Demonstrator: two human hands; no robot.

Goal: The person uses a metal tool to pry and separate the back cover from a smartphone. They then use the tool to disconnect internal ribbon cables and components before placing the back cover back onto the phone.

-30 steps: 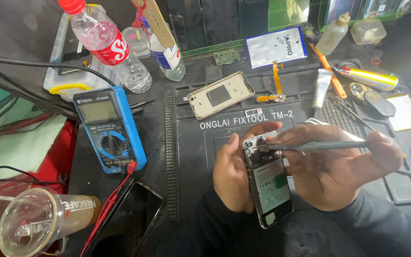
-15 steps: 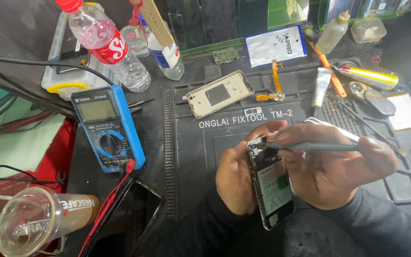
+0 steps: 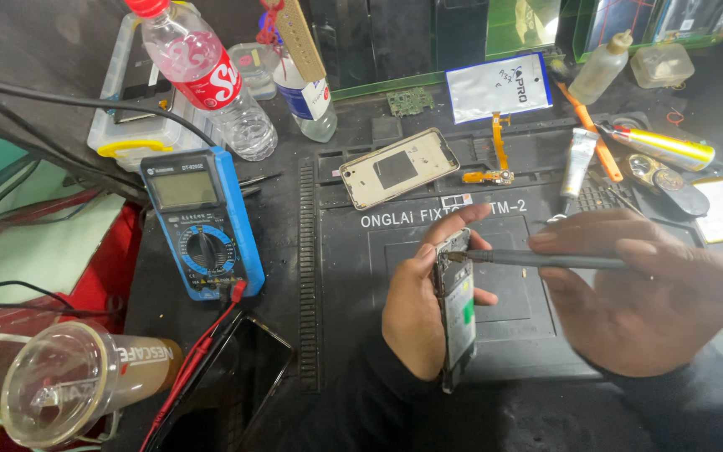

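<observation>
A black work mat [image 3: 428, 368] is covering the bench. Two bottles are standing behind it, one meter [image 3: 202, 222] beside them. The left hand [image 3: 416, 314] is clamping one opened phone [image 3: 455, 318] over the mat; right hand [image 3: 646, 293] fingers are pinching one thin tool [image 3: 546, 261] against its top.

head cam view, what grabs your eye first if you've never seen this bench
At centre, the left hand holds an opened phone on edge over the black repair mat, while the right hand puts a thin dark tool to its top end. To the left lies a blue multimeter with red leads, and a red-labelled plastic bottle stands behind it.
</observation>
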